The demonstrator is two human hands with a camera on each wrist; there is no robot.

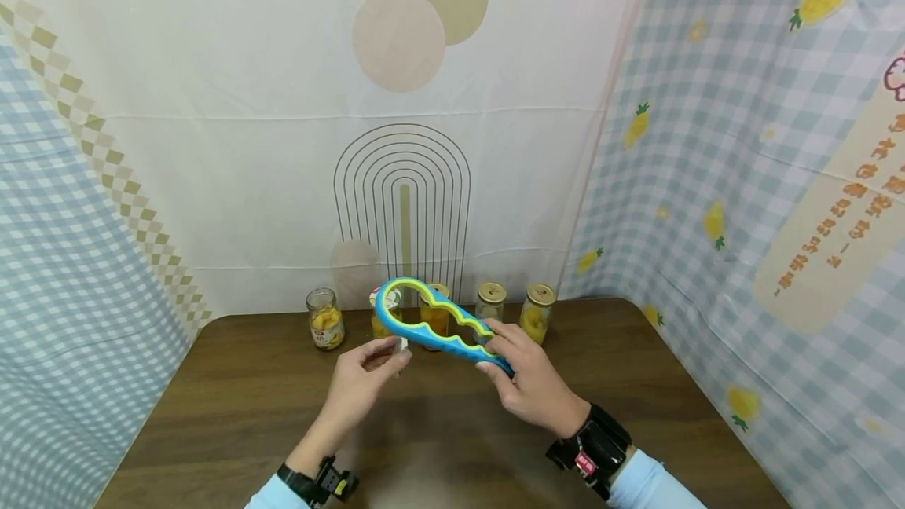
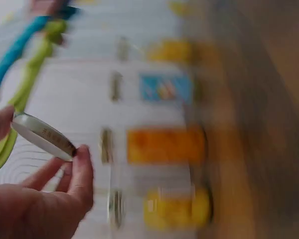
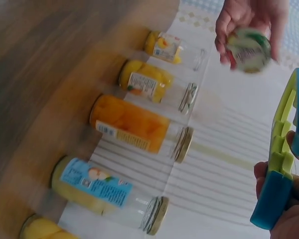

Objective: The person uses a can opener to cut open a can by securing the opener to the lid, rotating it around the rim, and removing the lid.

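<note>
Opener (image 1: 452,347): blue outside, lime inside. Lid (image 3: 249,51): whitish top, green/red print. Table (image 1: 269,391): dark brown woodgrain. Along back edge: orange jar (image 3: 134,124), gold cap; blue-label jar (image 3: 94,185), gold cap. Back cloth (image 1: 233,38): white, beige shapes, dark-lined arches. Right-side cloth (image 1: 679,179): blue-white check, yellow pineapples.

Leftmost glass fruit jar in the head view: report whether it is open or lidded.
Open. The leftmost glass fruit jar shows a bare rim with no lid; the left hand pinches a round lid.
</note>
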